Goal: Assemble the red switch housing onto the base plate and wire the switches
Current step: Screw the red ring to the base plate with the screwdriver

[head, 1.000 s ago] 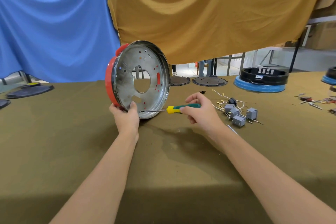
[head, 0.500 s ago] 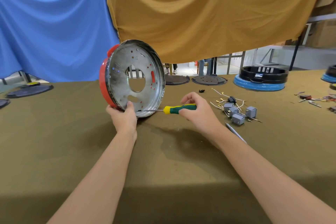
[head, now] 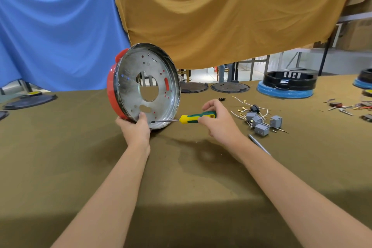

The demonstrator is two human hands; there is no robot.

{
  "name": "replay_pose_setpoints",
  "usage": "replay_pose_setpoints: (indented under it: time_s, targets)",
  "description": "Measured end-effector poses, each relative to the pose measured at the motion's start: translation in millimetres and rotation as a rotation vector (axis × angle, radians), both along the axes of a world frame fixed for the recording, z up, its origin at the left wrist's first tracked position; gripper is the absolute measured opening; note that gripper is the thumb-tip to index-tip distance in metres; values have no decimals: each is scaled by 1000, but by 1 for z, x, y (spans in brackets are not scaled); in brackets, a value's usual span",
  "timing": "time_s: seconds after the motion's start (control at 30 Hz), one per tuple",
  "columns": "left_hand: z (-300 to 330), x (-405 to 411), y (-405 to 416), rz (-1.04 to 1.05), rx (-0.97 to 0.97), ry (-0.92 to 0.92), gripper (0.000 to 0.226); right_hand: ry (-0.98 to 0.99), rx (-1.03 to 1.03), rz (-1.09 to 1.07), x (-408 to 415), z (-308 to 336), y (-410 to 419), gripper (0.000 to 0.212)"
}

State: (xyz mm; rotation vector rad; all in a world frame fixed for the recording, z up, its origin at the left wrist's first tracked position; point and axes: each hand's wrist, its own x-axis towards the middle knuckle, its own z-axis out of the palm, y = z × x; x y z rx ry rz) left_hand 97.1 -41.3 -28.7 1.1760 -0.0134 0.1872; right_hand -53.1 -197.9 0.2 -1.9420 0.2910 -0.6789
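Fingers of the left hand [head: 135, 129] curl round the lower rim of the metal base plate [head: 148, 86], which stands on edge on the olive tabletop [head: 80, 157] with the red switch housing [head: 111, 94] against its far face. The right hand [head: 218, 122] grips the green-and-yellow screwdriver [head: 193, 117], its tip at the plate's lower inside rim; grey switches [head: 261, 122] with loose wires [head: 239, 104] lie just beyond that hand

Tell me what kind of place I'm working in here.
Probably a factory assembly bench: a long olive-cloth-covered table, duplicate round black base parts along its far edge, and loose grey switch blocks with wires.
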Motion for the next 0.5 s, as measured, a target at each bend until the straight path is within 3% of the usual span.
replay_pose_setpoints:
  time_s: [0.13, 0.27, 0.33, 0.5]
  targets:
    - [1, -1, 0, 3, -7, 1, 48, -24, -111, -125, -1, -1, -2, 17]
    - [1, -2, 0, 3, 8, -10, 47, 59, -272, -164, -3, -1, 3, 38]
    - [0, -2, 0, -1, 50, -29, 41, 71, -250, -140, -3, -1, 4, 39]
    - [1, -3, 0, 3, 49, -24, 41, -13, -39, -5, -1, 1, 2, 18]
